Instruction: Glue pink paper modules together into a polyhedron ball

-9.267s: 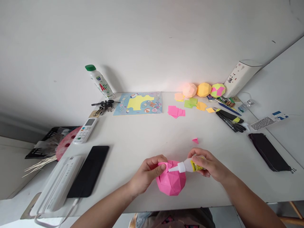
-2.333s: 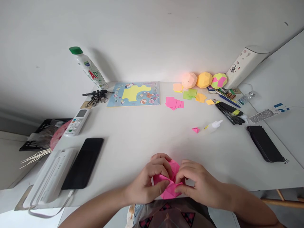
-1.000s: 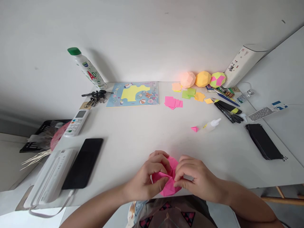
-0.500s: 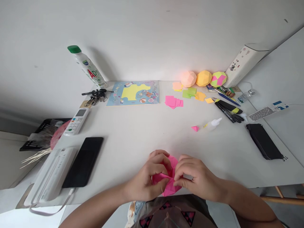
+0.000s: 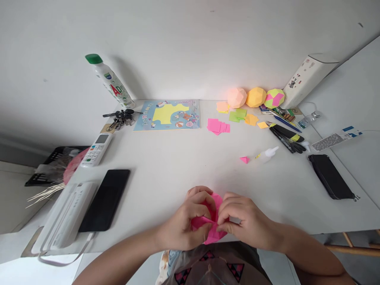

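Observation:
At the front edge of the white table, a hollow pink folded-paper shape (image 5: pixel 214 237) is gripped between both hands. My left hand (image 5: pixel 194 219) is closed on its left side, thumb in front and fingers curled over the rim. The thumb and fingertips of my right hand (image 5: pixel 245 219) pinch its right edge close to the left thumb. Fingers cover much of the paper, so its full form is hidden. Farther up the table lie a small pink folded piece (image 5: pixel 244 159) and a clear glue bottle (image 5: pixel 266 154) with a white nozzle.
Pink paper sheets (image 5: pixel 218 126), green sheets (image 5: pixel 238 115) and three paper balls (image 5: pixel 256 97) sit toward the wall. A box cutter (image 5: pixel 286 132) and black pouch (image 5: pixel 331 177) are at right. On the left are a phone (image 5: pixel 105 200), remote (image 5: pixel 97 150), keys (image 5: pixel 122 118) and bottle (image 5: pixel 114 85).
Both hands keep nearly the same hold on the pink paper shape. The camera view has shifted very slightly; the things on the table stay in place.

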Demonstrator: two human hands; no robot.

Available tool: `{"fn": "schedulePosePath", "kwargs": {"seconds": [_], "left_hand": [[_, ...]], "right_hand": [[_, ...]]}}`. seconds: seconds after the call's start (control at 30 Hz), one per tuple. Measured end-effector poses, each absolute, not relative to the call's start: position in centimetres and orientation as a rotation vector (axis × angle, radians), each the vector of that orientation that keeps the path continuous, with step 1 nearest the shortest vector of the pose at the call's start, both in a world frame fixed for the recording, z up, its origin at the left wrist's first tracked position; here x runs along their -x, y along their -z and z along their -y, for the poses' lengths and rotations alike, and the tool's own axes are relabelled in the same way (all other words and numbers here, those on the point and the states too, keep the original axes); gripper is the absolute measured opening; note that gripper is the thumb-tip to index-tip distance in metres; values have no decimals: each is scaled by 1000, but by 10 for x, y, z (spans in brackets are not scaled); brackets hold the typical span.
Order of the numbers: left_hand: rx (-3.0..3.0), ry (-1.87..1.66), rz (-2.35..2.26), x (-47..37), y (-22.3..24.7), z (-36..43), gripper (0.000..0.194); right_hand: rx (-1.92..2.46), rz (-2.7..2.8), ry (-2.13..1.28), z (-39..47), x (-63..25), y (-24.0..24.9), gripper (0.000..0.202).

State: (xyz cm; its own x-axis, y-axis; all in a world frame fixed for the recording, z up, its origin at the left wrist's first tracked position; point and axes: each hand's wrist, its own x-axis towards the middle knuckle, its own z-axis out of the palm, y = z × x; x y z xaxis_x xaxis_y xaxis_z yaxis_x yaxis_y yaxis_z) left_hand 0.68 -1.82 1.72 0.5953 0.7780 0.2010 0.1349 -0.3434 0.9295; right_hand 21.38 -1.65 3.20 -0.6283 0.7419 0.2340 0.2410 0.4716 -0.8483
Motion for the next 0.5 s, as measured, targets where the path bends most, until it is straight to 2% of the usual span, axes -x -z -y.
{"fn": "schedulePosePath", "kwargs": {"seconds": [0.3, 0.5], "left_hand": [[-1827, -797, -742, -7, -16, 18, 14], [-1817, -790, -727, -6, -17, 18, 15]], "right_hand": [[815, 2126, -1105, 17, -214, -31, 18], [895, 2053, -1255, 18, -214, -29, 17]]}}
